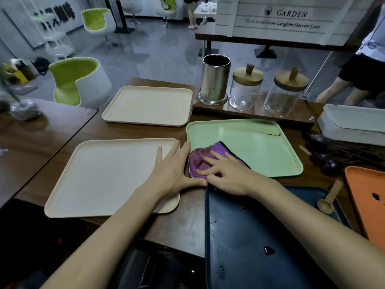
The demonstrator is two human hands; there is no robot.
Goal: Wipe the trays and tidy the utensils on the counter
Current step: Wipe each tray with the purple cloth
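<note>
While the head view looks down on a brown wooden surface (187, 217), both hands meet at the near left corner of a green tray (250, 147). The right hand (227, 176) lies flat on a crumpled purple cloth (198, 161), its fingers spread and only slightly bent, pressing the cloth into that corner of the tray. The left hand (173, 170) is flat too, fingers straight. Its palm rests on the right edge of the near beige tray (104, 176), and its thumb reaches to the cloth's near edge.

A thin dark smear (273, 134) marks the green tray near its far right rim. A second beige tray (148, 105) lies farther back, left of the green one.

In front of the right forearm lies a dark blue tray (250, 236) with wet dark spots (268, 250). A wooden spoon (330, 197) rests at its far right corner. An orange tray (366, 195), also spotted, sits at the right edge.

Dark spoons (325, 157) lie in a loose heap right of the green tray. Behind the green tray, a steel canister (214, 80) and two glass jars (244, 90) with wooden lids stand in a row on a wooden base.
</note>
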